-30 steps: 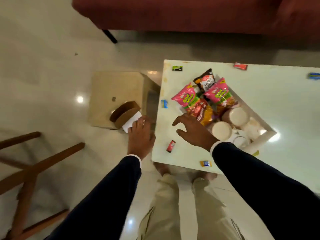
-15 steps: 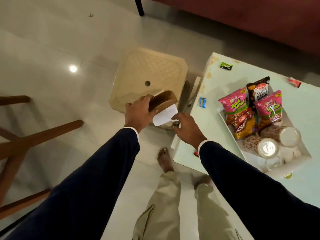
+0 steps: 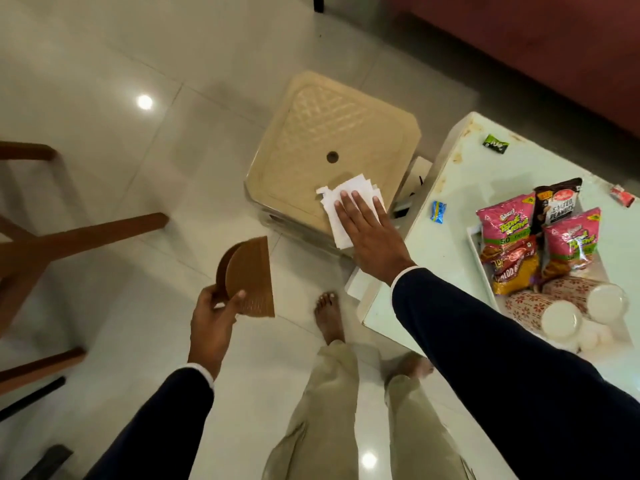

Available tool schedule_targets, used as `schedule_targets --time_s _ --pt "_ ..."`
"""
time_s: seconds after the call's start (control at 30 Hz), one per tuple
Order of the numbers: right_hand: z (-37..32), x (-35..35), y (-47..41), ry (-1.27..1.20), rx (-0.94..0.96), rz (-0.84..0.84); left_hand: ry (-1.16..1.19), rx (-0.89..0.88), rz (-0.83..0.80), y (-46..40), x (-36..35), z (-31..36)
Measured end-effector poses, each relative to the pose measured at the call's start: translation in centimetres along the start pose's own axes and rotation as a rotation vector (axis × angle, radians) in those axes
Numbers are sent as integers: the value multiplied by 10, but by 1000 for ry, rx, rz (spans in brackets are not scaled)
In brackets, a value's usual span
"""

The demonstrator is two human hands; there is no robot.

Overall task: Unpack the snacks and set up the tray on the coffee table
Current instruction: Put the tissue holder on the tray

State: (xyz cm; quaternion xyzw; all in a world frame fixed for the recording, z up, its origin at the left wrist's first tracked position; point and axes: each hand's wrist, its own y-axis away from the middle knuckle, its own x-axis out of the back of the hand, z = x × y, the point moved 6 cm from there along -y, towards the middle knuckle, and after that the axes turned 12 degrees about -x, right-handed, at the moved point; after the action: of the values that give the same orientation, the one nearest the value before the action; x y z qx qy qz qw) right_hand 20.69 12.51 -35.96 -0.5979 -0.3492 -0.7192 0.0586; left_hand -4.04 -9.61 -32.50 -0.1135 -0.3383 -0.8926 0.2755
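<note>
My left hand (image 3: pixel 213 318) grips a brown fan-shaped napkin holder (image 3: pixel 247 277) over the floor, with nothing in it. My right hand (image 3: pixel 369 233) lies flat, fingers spread, on a stack of white napkins (image 3: pixel 349 195) at the near right corner of a beige plastic stool (image 3: pixel 311 161). On the pale green coffee table (image 3: pixel 446 244) stands a white tray (image 3: pixel 475 237) with two pink snack bags (image 3: pixel 504 223), a black peanut packet (image 3: pixel 556 199), an orange-red packet (image 3: pixel 516 271) and patterned paper cups (image 3: pixel 561 317).
Small wrapped candies lie on the table: green (image 3: pixel 496 144), blue (image 3: pixel 438 212), red (image 3: pixel 621 195). A dark red sofa (image 3: pixel 554 46) runs along the top right. Wooden chair legs (image 3: pixel 79 233) stand at the left. My bare feet (image 3: pixel 329 317) are on the glossy tiled floor.
The napkins came out of the holder and now lie on the stool under my right hand. My left hand has drawn the holder down and left, away from the stool.
</note>
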Motion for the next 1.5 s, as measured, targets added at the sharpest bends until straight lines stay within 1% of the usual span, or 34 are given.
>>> schedule_targets --time_s 0.1,0.2,0.3,0.4,0.5,0.57,0.63,0.67,0.7,0.77,0.8,0.83,0.9,0.97,1.1,1.2,1.27,1.37,1.43,1.5 --pt "-1 -10 -4 -27 -22 0 24 73 13 21 4 -32" --pt "-1 -12 -3 -37 -10 52 43 92 4 29 -1 -41" --pt "1 -12 -2 -36 17 64 49 61 -36 29 -11 -39" --pt "-1 -11 0 -88 6 47 22 21 -71 27 -15 -34" --pt "-3 -6 -1 -194 -22 45 -17 -7 -90 26 -17 -27" --pt "-2 3 -1 -324 -41 54 -55 -41 -94 25 -18 -23" --pt "2 15 0 -603 -84 32 -75 -78 -107 25 -20 -18" --pt "8 21 1 -811 -149 -15 -73 -93 -120 26 -21 -14" --pt "16 24 4 -1058 -255 -86 -63 -108 -135 26 -24 -9" --pt "34 24 17 -1572 -541 -248 -35 -138 -172 29 -31 5" --pt "42 24 28 -1793 -672 -309 -32 -161 -199 30 -36 16" --pt "51 24 39 -1972 -762 -353 -40 -190 -233 33 -42 27" --pt "69 33 63 -2229 -818 -400 -64 -267 -323 40 -57 56" --pt "87 51 89 -2389 -792 -414 -113 -348 -421 50 -74 87" --pt "133 108 158 -2524 -706 -338 -230 -491 -589 83 -115 154" --pt "173 158 224 -2542 -620 -222 -236 -556 -739 127 -153 205" --pt "197 185 267 -2510 -613 -172 -229 -582 -834 161 -182 234" --pt "230 227 336 -2464 -486 -104 -175 -613 -948 230 -229 273" --pt "251 246 377 -2376 -425 -45 -183 -664 -987 273 -255 297" --pt "279 258 423 -2244 -441 61 -196 -711 -1021 319 -280 324"
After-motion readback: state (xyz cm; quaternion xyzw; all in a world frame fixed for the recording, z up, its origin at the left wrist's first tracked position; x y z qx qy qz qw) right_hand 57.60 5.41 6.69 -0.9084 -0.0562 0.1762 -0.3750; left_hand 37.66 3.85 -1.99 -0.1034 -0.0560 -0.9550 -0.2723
